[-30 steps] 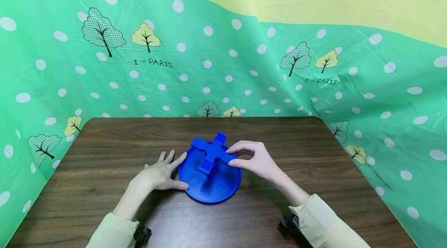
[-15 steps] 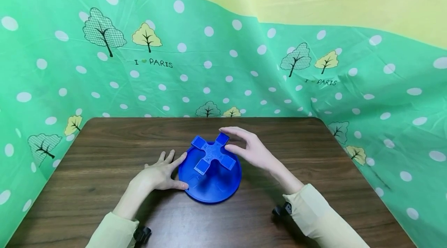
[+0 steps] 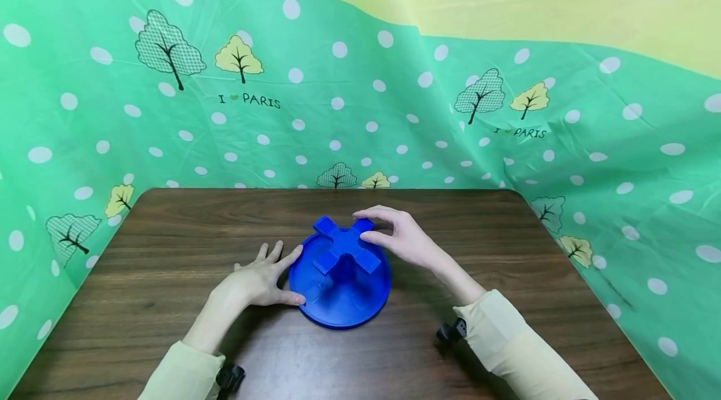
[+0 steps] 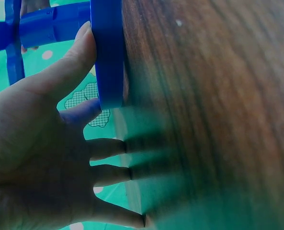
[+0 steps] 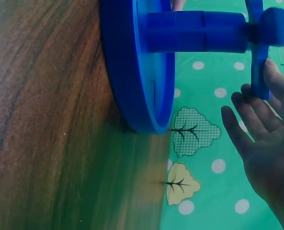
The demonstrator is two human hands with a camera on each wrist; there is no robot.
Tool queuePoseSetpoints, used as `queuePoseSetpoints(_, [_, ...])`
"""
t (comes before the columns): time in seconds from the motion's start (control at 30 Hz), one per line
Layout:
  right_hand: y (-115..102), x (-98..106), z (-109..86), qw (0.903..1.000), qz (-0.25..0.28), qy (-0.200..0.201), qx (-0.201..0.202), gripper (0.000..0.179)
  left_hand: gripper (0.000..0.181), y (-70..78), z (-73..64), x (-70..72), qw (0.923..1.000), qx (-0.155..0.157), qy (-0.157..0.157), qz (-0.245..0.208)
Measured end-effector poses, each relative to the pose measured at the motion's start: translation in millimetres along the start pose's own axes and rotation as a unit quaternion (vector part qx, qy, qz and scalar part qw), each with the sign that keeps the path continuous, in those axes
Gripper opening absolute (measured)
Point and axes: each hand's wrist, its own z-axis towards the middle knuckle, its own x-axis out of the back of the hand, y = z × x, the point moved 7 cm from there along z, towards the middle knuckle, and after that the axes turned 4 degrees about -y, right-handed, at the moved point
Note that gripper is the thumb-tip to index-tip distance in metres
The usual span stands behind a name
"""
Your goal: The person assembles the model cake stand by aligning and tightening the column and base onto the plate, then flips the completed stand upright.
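Note:
A round blue base (image 3: 338, 309) with a raised rim lies on the table. From its middle rises a blue column (image 5: 194, 31), plain in both wrist views. On top of that sits a blue cross-shaped piece (image 3: 346, 245) with four arms. My left hand (image 3: 253, 284) rests at the base's left side, thumb and index finger against the rim. Its other fingers are spread straight on the table. With thumb and fingers, my right hand (image 3: 408, 240) pinches the cross piece's far right arm. How firmly the cross sits on the column cannot be seen.
The brown wooden table (image 3: 479, 225) ends at a green and yellow curtain (image 3: 360, 106) printed with dots and trees. A black wrist camera (image 3: 231, 378) is strapped by the left sleeve, another wrist camera (image 3: 450, 332) by the right.
My right hand has let go of the cross piece's right arm and moved farther back to grip the far right one. The cross piece has turned and shifted slightly. My left hand stays put.

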Motion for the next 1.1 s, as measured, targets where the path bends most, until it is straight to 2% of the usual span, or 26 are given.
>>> queuePoseSetpoints(0.2, [0.4,4.1,-5.5,0.9997,0.001,0.019,-0.015,0.031,0.104,0.8,-1.1,0.9,1.0,0.0,-0.003,0.001])
queuePoseSetpoints(0.33, [-2.0,6.0,-11.4,0.9996,-0.007,0.026,-0.007,0.031,0.104,0.9,-1.4,0.8,1.0,0.0,-0.002,-0.001])
queuePoseSetpoints(0.6, [-7.4,10.3,-25.8,0.9989,-0.041,0.019,0.006,0.026,0.104,1.1,-0.6,-0.2,1.0,-0.003,0.003,-0.001])
queuePoseSetpoints(0.8, [-9.3,13.7,-32.6,0.9984,-0.052,0.015,0.018,0.014,0.104,1.8,-0.7,-0.2,1.0,-0.001,0.003,0.0])
queuePoseSetpoints(0.97, [-9.1,19.1,-29.5,0.9978,-0.042,0.045,0.025,0.021,0.104,1.8,-1.0,0.0,1.0,-0.002,0.003,0.001])
queuePoseSetpoints(1.1, [-5.1,23.9,-17.7,0.9975,-0.027,0.065,0.008,0.028,0.104,1.1,-1.1,-0.7,1.0,-0.001,0.003,0.001])
